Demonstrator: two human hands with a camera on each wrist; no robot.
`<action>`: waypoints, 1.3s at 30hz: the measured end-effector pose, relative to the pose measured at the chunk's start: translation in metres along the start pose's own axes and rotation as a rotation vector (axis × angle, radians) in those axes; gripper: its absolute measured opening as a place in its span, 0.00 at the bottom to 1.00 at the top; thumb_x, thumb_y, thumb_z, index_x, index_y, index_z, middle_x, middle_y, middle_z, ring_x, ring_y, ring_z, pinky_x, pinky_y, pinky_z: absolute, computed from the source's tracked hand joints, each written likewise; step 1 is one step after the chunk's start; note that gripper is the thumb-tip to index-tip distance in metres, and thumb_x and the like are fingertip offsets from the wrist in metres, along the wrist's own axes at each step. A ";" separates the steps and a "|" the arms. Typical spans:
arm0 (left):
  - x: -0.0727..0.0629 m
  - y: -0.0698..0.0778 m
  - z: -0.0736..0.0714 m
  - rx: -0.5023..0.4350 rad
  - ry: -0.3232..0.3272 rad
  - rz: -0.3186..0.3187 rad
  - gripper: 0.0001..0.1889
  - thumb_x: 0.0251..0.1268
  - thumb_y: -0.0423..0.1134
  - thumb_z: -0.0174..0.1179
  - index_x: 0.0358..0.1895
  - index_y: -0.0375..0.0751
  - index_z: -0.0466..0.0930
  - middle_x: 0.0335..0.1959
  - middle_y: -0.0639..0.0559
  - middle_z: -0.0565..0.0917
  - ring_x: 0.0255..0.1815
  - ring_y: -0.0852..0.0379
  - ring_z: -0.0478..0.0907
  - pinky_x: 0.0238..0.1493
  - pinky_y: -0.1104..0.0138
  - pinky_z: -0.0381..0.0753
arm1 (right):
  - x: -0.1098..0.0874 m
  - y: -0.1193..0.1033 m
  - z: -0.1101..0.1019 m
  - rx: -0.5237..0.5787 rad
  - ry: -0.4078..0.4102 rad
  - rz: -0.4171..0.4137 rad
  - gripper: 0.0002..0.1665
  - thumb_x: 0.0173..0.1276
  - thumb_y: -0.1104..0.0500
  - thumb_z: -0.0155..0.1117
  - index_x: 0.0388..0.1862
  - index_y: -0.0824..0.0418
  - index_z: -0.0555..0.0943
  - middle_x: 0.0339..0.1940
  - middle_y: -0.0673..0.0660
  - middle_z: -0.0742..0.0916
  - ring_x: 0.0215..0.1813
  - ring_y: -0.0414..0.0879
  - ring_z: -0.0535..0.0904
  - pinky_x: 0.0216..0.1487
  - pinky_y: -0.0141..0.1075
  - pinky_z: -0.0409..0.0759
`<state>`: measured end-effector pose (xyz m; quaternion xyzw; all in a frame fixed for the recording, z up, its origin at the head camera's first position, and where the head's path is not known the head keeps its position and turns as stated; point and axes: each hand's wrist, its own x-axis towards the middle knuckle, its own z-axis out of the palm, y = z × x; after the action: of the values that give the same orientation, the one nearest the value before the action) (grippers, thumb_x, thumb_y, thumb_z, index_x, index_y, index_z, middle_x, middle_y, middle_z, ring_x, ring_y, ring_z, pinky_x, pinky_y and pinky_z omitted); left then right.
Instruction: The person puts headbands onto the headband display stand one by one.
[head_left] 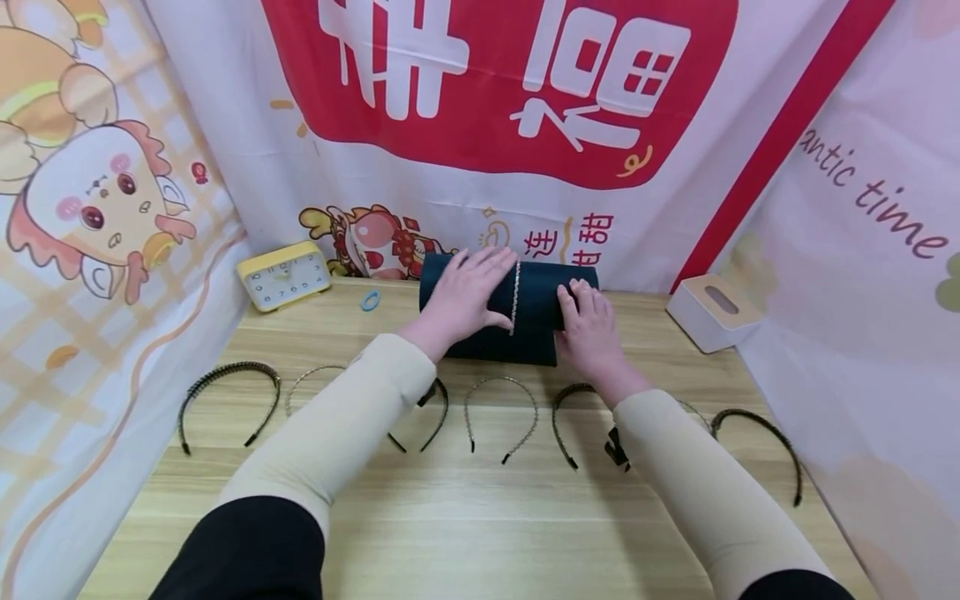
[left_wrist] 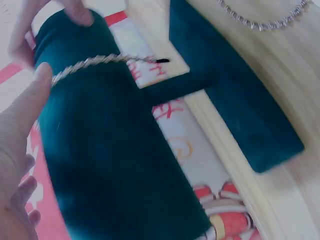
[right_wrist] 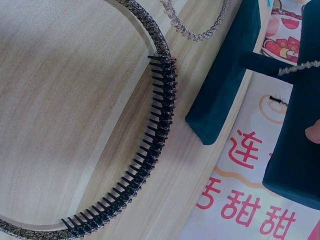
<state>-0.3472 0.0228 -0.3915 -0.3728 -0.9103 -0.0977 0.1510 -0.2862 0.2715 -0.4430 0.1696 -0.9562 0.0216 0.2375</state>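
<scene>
A dark green velvet headband display stand (head_left: 540, 287), a padded roll joined to a lower base (left_wrist: 255, 115), is in front of both hands. A slim beaded headband (head_left: 516, 296) loops over the roll near its middle, its black tip hanging free in the left wrist view. My left hand (head_left: 468, 293) lies on the roll left of the headband, fingers straight, thumb right at the beads. My right hand (head_left: 592, 329) grips the roll's right end, fingers bent over the top; in the right wrist view only a fingertip (right_wrist: 313, 132) shows on the velvet.
Several headbands lie in a row across the wooden table (head_left: 465, 533), among them a black toothed one (right_wrist: 162, 110) and a thin beaded one (head_left: 501, 382). Behind are a yellow clock (head_left: 285, 277), a blue ring-shaped band (head_left: 371, 301) and a tissue box (head_left: 712, 312). Printed cloth walls surround the table.
</scene>
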 end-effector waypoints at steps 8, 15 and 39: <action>-0.079 -0.097 -0.035 0.006 0.076 -0.222 0.57 0.49 0.63 0.71 0.80 0.48 0.50 0.79 0.51 0.52 0.78 0.46 0.48 0.75 0.47 0.40 | -0.001 -0.002 0.002 0.005 -0.001 0.005 0.43 0.60 0.59 0.72 0.71 0.69 0.63 0.68 0.71 0.65 0.70 0.66 0.58 0.71 0.55 0.56; -0.194 -0.185 -0.039 -0.098 -0.037 -0.456 0.49 0.54 0.54 0.72 0.75 0.35 0.58 0.76 0.37 0.56 0.76 0.33 0.47 0.74 0.43 0.36 | -0.003 -0.003 0.001 0.009 -0.019 0.020 0.44 0.61 0.59 0.72 0.71 0.69 0.63 0.68 0.72 0.65 0.71 0.66 0.58 0.71 0.57 0.56; -0.295 -0.179 -0.034 -0.031 -0.183 -0.715 0.18 0.60 0.24 0.54 0.55 0.26 0.75 0.44 0.24 0.77 0.41 0.27 0.75 0.43 0.37 0.74 | -0.002 -0.002 0.003 0.020 0.029 -0.011 0.43 0.60 0.59 0.72 0.71 0.69 0.64 0.68 0.72 0.66 0.70 0.68 0.59 0.70 0.58 0.57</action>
<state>-0.2676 -0.3042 -0.4742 -0.0404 -0.9912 -0.1242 0.0195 -0.2852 0.2701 -0.4463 0.1771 -0.9515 0.0325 0.2495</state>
